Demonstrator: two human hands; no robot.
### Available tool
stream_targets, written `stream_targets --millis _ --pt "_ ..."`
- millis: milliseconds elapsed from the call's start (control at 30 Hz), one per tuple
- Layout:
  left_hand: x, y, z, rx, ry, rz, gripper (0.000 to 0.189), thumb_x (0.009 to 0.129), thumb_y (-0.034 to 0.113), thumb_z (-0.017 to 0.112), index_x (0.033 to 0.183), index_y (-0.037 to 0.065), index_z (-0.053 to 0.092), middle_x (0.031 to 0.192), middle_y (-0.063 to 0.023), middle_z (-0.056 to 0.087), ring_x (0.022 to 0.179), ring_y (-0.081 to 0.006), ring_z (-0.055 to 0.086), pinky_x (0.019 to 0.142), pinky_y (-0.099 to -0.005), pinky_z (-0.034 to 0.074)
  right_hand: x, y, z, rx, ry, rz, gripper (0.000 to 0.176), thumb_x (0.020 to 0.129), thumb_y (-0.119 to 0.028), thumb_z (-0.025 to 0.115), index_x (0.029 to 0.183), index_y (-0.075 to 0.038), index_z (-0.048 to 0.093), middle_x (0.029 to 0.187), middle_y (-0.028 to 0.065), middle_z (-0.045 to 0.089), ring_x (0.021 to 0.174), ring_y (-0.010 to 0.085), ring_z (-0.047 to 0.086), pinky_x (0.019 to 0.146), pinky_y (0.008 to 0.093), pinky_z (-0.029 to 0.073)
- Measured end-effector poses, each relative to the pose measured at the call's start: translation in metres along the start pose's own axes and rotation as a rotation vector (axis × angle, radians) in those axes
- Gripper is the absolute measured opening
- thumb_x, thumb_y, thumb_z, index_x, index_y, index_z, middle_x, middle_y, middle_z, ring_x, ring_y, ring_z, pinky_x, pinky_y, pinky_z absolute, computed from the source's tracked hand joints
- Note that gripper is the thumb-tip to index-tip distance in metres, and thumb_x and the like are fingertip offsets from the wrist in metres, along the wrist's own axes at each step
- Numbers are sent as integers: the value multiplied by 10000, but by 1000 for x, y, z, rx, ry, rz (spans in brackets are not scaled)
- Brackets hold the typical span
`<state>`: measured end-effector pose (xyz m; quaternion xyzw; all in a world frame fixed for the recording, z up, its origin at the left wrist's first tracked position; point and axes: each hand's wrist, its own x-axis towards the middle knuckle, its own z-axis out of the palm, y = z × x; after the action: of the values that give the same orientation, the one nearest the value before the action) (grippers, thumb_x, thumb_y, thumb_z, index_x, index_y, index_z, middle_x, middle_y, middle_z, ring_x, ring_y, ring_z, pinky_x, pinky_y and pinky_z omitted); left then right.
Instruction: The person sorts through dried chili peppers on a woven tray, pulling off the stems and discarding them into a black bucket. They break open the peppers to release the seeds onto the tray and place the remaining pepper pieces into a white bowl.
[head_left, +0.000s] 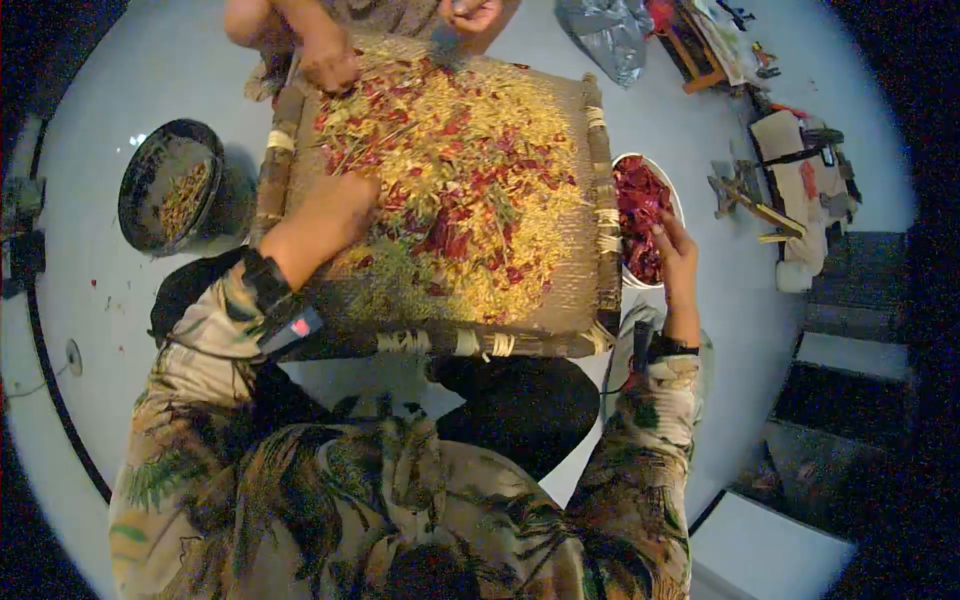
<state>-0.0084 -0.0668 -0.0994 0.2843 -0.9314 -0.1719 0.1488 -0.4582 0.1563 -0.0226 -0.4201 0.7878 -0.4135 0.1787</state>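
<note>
Left hand [340,205]: knuckles up, resting on chilli-and-seed pile [470,170]; grip hidden.
Right hand [675,250]: fingers curled into red chillies [635,205] in white bowl [641,157]; hold unclear.
Woven tray [560,300]: centre, under pile; bowl just right.

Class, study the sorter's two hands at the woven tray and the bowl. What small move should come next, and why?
Probably the right hand should move from the white bowl to the woven tray and pick there. The bowl holds only red pieces, while many more lie mixed with yellow bits near the left hand.
</note>
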Motion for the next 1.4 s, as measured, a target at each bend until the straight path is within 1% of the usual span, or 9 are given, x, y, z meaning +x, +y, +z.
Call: stream_targets --millis 167,300,467,567,667,967,1067,1233,1400 --pt "12 2 -18 112 -237 -177 137 703 35 514 826 10 568 816 -208 616 781 -374 603 667 -459 478 -51 -161 72 41 -302 -129 334 852 -172 587 1147 -19 565 1100 80 601 1038 164 538 908 281 404" --pt "8 -11 3 33 -96 -91 191 714 26 515 898 5 560 833 -224 606 811 -376 596 695 -461 478 -89 -218 128 178 -479 -174 334 848 -190 594 1136 -22 573 1103 78 605 1055 165 527 928 288 388" --pt "16 -2 17 -45 -203 -31 324 721 25 530 1045 36 531 893 -224 580 829 -391 586 699 -483 468 -88 -175 201 345 -493 -96 304 875 -138 553 1135 18 562 1123 100 597 1001 168 578 887 279 435" --pt "11 -4 33 -20 9 84 421 726 31 542 1144 62 497 984 -216 533 804 -405 583 692 -483 470 -84 -135 226 639 -446 241 279 878 -128 548 1111 23 571 1090 109 611 965 189 599 848 296 469" --pt "12 -8 47 26 -26 102 475 721 30 552 1188 85 488 1049 -218 482 777 -412 580 686 -479 476 -75 -123 225 645 -443 323 275 880 -138 550 1097 31 572 1076 117 614 950 200 605 823 309 490" --pt "0 -9 28 164 -359 -21 196 751 102 521 928 75 601 814 -177 623 817 -365 614 671 -470 482 -72 -133 223 589 -470 174 275 882 -144 546 1088 36 572 1024 100 628 895 174 617 784 283 501" --pt "-3 -21 1 -57 -275 -134 182 733 105 543 898 68 609 892 -187 631 817 -369 618 682 -479 476 -72 -138 219 574 -460 163 271 882 -147 549 1080 36 577 1017 99 629 883 169 619 777 281 502" --pt "-3 -39 -14 -789 -154 -82 48 832 51 581 825 52 533 725 0 536 580 -85 516 525 -240 436 -71 -133 226 549 -470 136 249 882 -153 554 1054 23 593 1003 94 631 862 171 622 766 274 499" --pt "-3 -35 -43 -998 -265 -320 31 855 51 552 843 34 529 738 -6 536 590 -90 529 520 -238 438 -70 -125 236 454 -460 92 242 880 -156 560 1042 18 601 973 84 634 848 173 625 764 271 501"
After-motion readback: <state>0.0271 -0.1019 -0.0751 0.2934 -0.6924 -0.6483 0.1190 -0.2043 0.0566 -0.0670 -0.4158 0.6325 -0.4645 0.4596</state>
